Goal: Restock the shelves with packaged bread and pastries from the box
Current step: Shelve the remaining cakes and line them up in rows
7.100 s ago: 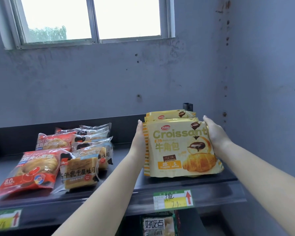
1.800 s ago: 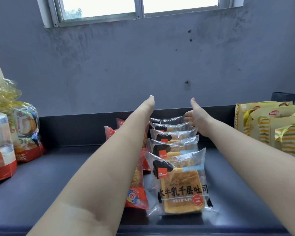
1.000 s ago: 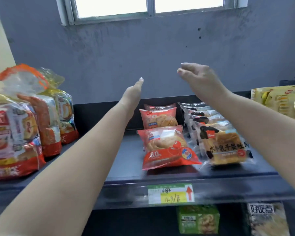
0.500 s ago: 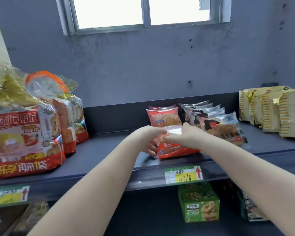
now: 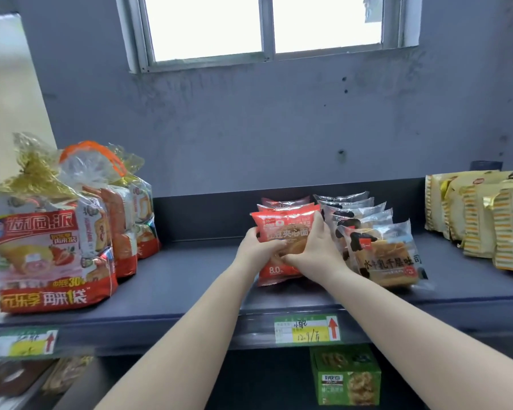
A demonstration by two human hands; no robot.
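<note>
- You face a grey-blue wall with a window (image 5: 264, 25) above a dark shelf (image 5: 190, 279) whose front lip carries a price tag (image 5: 307, 328).
- Your left hand (image 5: 256, 247) and right hand (image 5: 314, 251) both close on the front red bread packet (image 5: 282, 232), the left one gripping its left edge, the right one wrapped over its right side and lower front; the fingers of both meet near the packet's middle.
- That packet stands upright on the shelf at the head of a short row of the same red packets (image 5: 285, 204), which run back behind your hands towards the shelf's rear wall.
- Just beside your right hand, on its outer side, a row of clear toast packets (image 5: 382, 255) leans back in file, the front one showing a brown slice and dark lettering.
- Farther out past your right hand, well apart from the toast, yellow croissant bags (image 5: 486, 220) stand on edge in a tight group.
- Well out past your left hand, large bread bags (image 5: 51, 247) with twisted gold tops stand in a row, each holding smaller wrapped pieces.
- Below your hands, on the lower shelf, a green box (image 5: 348, 377) stands with printed snacks on its face.
</note>
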